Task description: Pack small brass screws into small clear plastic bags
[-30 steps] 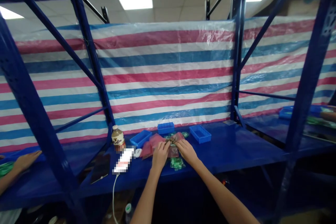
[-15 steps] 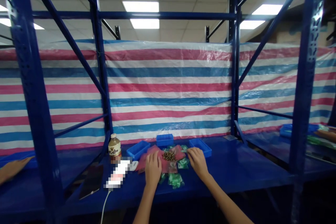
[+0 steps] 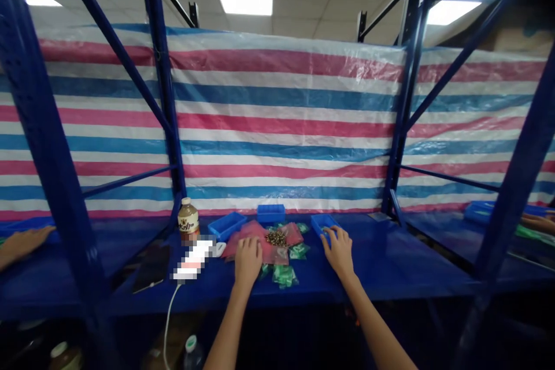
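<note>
My left hand (image 3: 248,259) rests on the pink plastic bags (image 3: 255,232), its fingers pressed together; whether anything is under them is hidden. Beside its fingertips, a heap of small brass-coloured pieces (image 3: 276,237) lies on the pink plastic. My right hand (image 3: 339,250) is at the near edge of the right blue tray (image 3: 321,221), with thumb and fingers curled; anything between them is too small to make out. Small bags with green contents (image 3: 285,276) lie in front of the heap, and another green bag (image 3: 299,251) is to its right.
Two more blue trays (image 3: 226,225) (image 3: 271,213) stand behind the pink bags. A bottle (image 3: 188,218), a pixelated phone-like object (image 3: 193,260) with a white cable and a dark flat object (image 3: 151,267) are at left. Blue posts frame the bench; other people's hands (image 3: 26,244) show at both sides.
My right hand has moved right, from the green bags to the right blue tray. My left hand stays on the pink bags. The view has tilted down.
</note>
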A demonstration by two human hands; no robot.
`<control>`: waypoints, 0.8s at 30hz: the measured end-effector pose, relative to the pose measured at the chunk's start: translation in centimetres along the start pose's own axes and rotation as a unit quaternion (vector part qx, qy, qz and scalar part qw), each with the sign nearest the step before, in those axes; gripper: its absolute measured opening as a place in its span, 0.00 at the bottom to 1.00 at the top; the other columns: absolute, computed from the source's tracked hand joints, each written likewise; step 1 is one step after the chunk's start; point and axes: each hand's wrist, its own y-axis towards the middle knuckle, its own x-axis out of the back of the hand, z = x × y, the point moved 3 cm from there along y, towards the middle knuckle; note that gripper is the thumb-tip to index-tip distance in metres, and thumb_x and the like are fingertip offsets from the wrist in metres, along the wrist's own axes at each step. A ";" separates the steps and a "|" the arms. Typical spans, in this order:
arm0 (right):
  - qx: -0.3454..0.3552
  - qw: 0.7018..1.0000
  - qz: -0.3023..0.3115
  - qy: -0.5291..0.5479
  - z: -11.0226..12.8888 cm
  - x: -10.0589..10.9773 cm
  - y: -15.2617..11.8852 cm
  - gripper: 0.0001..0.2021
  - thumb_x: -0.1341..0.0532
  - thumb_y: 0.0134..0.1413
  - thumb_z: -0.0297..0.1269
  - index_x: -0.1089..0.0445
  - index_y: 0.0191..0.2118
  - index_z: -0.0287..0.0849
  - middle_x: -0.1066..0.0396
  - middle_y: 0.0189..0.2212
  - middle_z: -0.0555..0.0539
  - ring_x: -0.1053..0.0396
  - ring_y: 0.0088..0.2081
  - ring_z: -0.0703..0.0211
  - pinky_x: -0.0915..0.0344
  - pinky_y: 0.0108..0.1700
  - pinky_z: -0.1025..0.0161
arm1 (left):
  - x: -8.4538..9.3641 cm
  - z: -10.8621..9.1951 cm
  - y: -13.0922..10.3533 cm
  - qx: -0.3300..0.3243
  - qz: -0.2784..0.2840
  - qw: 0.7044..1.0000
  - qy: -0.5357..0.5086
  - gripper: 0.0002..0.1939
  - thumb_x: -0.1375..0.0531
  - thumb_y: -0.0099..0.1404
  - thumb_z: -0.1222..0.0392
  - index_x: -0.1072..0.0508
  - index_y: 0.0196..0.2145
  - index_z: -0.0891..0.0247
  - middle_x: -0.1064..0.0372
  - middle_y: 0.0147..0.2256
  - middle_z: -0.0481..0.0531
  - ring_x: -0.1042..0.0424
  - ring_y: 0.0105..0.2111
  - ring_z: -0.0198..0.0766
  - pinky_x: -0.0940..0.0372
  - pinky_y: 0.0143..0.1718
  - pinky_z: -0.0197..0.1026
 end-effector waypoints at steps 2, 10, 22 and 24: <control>0.072 0.994 0.067 0.043 1.6 0.2 -1.3 0.14 0.48 0.63 0.42 0.29 0.45 0.43 0.31 0.45 0.39 0.34 0.46 0.49 0.37 0.45 0.53 | 0.1 -0.2 -0.6 -0.014 0.008 1.000 0.003 0.11 0.49 0.67 0.63 0.28 0.41 0.64 0.28 0.38 0.56 0.33 0.40 0.45 0.36 0.44 0.47; 0.029 0.994 0.100 -0.036 4.4 1.0 -8.3 0.20 0.52 0.64 0.44 0.28 0.51 0.46 0.29 0.51 0.40 0.32 0.53 0.45 0.36 0.53 0.48 | 0.9 -0.4 -2.3 0.001 0.032 0.999 0.026 0.16 0.50 0.66 0.68 0.29 0.47 0.63 0.29 0.44 0.56 0.33 0.43 0.46 0.36 0.47 0.49; -0.032 0.994 0.046 0.099 5.5 3.7 -13.1 0.21 0.46 0.56 0.40 0.31 0.55 0.61 0.32 0.54 0.48 0.37 0.57 0.37 0.41 0.56 0.33 | 4.6 -1.4 -9.8 0.075 0.070 0.994 -0.033 0.24 0.45 0.62 0.62 0.32 0.54 0.41 0.35 0.55 0.49 0.34 0.54 0.50 0.32 0.49 0.58; -0.056 0.981 0.084 0.163 6.2 4.9 -15.8 0.21 0.40 0.50 0.39 0.31 0.48 0.75 0.32 0.53 0.56 0.35 0.55 0.36 0.33 0.47 0.34 | 5.0 -1.3 -12.4 0.076 0.103 0.991 -0.030 0.21 0.40 0.60 0.60 0.29 0.48 0.36 0.33 0.52 0.48 0.30 0.49 0.50 0.29 0.41 0.57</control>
